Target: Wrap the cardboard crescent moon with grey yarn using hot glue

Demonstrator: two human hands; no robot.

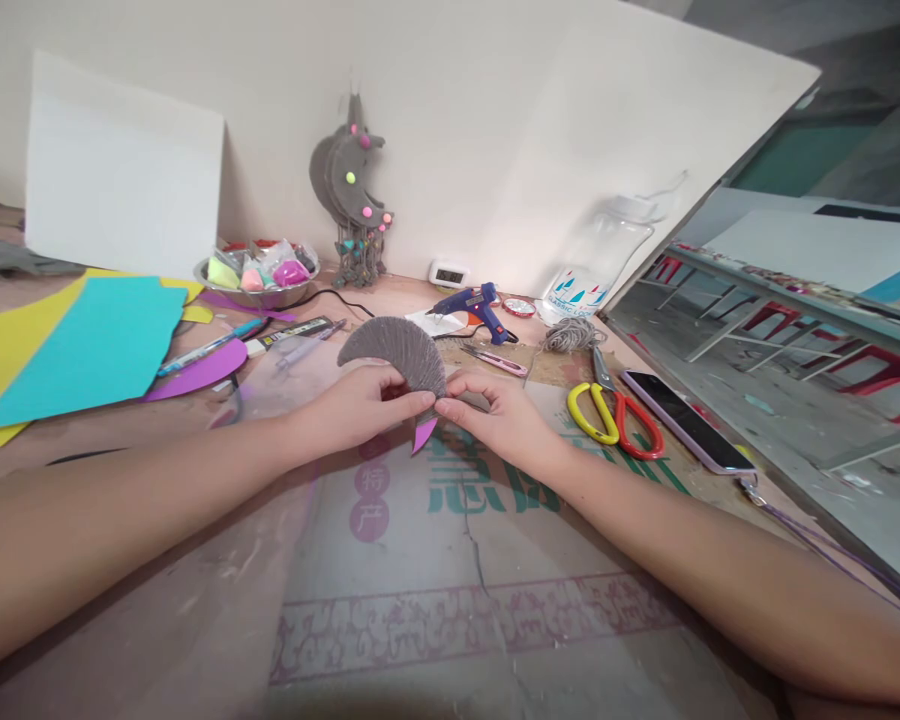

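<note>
Between my two hands is a crescent moon shape (397,345) wrapped in grey yarn, with a bare purple tip (424,434) pointing down. My left hand (379,402) pinches it near its lower end, thumb in front and fingers behind. From the other side, the thumb and forefinger of my right hand (487,410) close on the same end, where the yarn wrapping stops. Any loose strand at the fingertips is too small to make out. A ball of grey yarn (572,335) lies beyond my right hand, close to scissors (607,412) with one yellow and one red handle.
Behind the hands lie a blue glue gun (474,308), a pink thread snipper (495,360) and a small digital clock (448,273). A phone (686,420) and glass jar (596,260) stand right. Left are coloured sheets (82,350) and a clay bowl (259,285). A decorated moon (352,190) hangs behind.
</note>
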